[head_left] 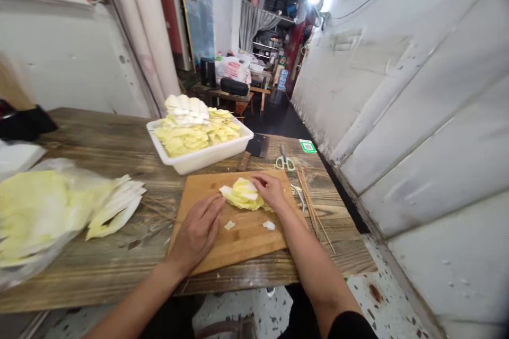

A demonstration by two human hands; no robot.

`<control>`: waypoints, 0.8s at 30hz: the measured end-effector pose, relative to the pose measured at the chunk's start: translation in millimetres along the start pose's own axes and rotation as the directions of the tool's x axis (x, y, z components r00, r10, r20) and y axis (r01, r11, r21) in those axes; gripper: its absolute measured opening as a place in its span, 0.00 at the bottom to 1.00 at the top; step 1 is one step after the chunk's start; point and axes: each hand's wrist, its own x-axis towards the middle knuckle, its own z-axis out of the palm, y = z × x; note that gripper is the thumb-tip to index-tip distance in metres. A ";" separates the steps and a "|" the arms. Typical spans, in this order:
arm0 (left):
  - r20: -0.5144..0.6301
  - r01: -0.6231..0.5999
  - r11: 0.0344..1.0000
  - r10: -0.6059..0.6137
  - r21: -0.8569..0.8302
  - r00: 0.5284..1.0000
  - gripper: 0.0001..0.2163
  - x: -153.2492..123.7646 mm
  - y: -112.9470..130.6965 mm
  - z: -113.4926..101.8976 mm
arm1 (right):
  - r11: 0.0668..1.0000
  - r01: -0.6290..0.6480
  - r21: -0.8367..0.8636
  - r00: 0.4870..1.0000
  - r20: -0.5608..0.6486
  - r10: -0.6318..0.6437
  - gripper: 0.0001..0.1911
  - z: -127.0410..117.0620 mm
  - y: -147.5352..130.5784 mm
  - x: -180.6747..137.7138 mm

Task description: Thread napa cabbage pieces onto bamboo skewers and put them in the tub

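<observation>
A small stack of yellow-white cabbage leaf pieces (242,194) lies on the wooden cutting board (222,249). My right hand (270,190) pinches the stack at its right edge, thumb and fingers together. At the opposite edge is my left hand (200,229), its fingers closed and bent, the fingertips against the leaves; its thumb is partly hidden. Two small leaf scraps, one pale green (229,225) and one white (269,225), rest on the board nearer to me.
Behind the board stands a white plastic tub (202,161) heaped with skewered cabbage. A cleaver (256,147), scissors (284,161) and bamboo skewers (310,196) lie at the back and right. On the left are a plastic bag of cabbage (51,212) and loose cut leaves (119,204).
</observation>
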 end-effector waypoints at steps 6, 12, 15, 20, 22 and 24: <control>0.073 -0.016 1.000 0.016 0.003 0.997 0.17 -7.2 -9.0 7.6 | 0.970 -0.147 -0.195 0.989 -0.051 0.139 0.11 -60.6 -16.3 1.5; 0.193 -0.039 0.999 0.040 -0.010 0.980 0.19 23.7 -18.5 10.2 | 0.736 -0.479 -0.479 0.843 -0.016 0.538 0.15 -138.1 21.5 -28.8; 0.249 -0.068 0.998 0.071 -0.019 0.966 0.22 42.9 -16.4 24.4 | 0.608 -0.549 -0.574 0.723 0.040 0.690 0.17 -147.0 38.7 -48.6; 0.275 -0.107 0.994 0.099 0.017 0.956 0.17 40.7 -10.3 38.8 | 0.537 -0.571 -0.621 0.624 0.097 0.775 0.18 -130.8 48.2 -65.6; 0.262 -0.126 0.990 0.104 0.065 0.959 0.17 32.7 -10.0 32.9 | 0.522 -0.589 -0.617 0.608 0.087 0.789 0.18 -124.9 49.7 -65.9; 0.245 -0.120 0.988 0.094 0.093 0.965 0.18 23.8 -9.4 21.9 | 0.511 -0.610 -0.605 0.598 0.071 0.798 0.18 -121.7 51.8 -63.3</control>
